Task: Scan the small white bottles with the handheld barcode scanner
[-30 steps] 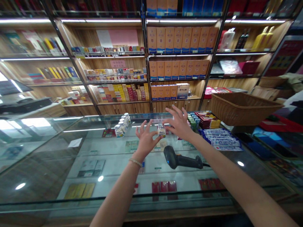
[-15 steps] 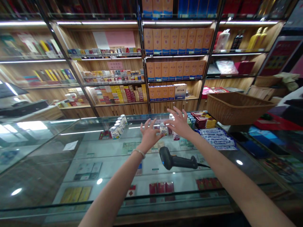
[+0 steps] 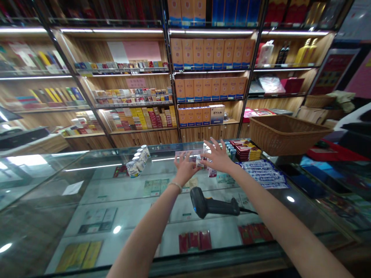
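A small white bottle (image 3: 198, 161) with a coloured label is between my two hands above the glass counter (image 3: 171, 216). On its left side my left hand (image 3: 185, 170) touches it with the thumb, the other fingers fanned upward. From the right, my right hand (image 3: 219, 157) pinches at it with thumb and index finger, its remaining fingers raised. Whether the bottle rests on the glass is hard to see. Another small bottle (image 3: 212, 172) stands just under my right hand, partly covered. To the left, a row of similar white bottles (image 3: 138, 161) stands on the counter.
Nearer me lies a black barcode scanner (image 3: 214, 205) with its cable running right. Blue-and-white packets (image 3: 262, 173), stacked red-and-yellow packs (image 3: 246, 150) and a wicker basket (image 3: 285, 135) are on the right. Shelves of boxes (image 3: 208, 54) line the wall behind.
The view has shifted slightly, so the counter items sit lower and further left. Both hands stay around the same bottle, and the left has drawn a little closer to the right.
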Motion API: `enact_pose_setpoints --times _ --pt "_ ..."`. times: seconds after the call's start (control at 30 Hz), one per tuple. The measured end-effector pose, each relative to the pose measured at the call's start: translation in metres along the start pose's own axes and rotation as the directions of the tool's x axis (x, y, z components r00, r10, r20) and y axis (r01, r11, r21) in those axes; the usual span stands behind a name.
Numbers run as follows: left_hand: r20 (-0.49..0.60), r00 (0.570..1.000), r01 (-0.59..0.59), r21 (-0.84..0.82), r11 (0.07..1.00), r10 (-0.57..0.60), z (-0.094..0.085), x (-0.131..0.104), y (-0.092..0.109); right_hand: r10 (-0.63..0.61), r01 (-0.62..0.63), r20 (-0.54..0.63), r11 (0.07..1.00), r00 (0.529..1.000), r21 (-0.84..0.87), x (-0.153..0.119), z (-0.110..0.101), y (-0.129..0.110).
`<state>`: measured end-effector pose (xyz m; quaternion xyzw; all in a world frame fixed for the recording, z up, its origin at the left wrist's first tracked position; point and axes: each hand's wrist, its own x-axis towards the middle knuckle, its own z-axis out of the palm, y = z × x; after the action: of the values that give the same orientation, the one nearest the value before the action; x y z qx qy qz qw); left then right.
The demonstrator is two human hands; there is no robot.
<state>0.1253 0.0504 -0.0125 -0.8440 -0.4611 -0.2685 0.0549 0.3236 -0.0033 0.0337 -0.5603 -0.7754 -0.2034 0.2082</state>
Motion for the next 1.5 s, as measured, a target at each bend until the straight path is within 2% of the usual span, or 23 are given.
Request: enact_pose_setpoints --times 0.17,0.4,0.6,0.87,1.13,1.5 --pt "-0.005 1.000 0.021 -0.016 1.000 -0.021 0.006 -0.002 -0.001 -0.028 0.028 -0.003 1.000 1.000 0.004 -0.002 0.007 0.006" --pt "-0.057 0.996 0.061 -0.004 0.998 -0.061 0.001 -0.008 -0.002 -0.151 0.150 -0.033 0.988 0.988 -0.026 -0.008 0.001 0.006" --pt "-0.033 0.997 0.071 -0.007 0.997 -0.071 0.000 -0.004 0.001 -0.180 0.178 -0.032 0.982 0.983 -0.054 -0.006 0.001 0.004" --pt "-0.035 0.998 0.049 0.019 0.999 -0.048 0.012 0.016 -0.003 -0.101 0.103 0.047 0.993 0.994 -0.049 0.008 0.004 0.014" --pt "-0.035 0.998 0.062 0.034 0.997 -0.061 0.022 0.035 -0.003 0.008 -0.012 0.216 1.000 0.976 0.021 0.034 0.004 0.028" --pt "-0.047 0.995 0.094 0.029 0.995 -0.093 0.032 0.052 -0.004 0.012 -0.018 0.256 1.000 0.966 0.022 0.050 0.012 0.041"
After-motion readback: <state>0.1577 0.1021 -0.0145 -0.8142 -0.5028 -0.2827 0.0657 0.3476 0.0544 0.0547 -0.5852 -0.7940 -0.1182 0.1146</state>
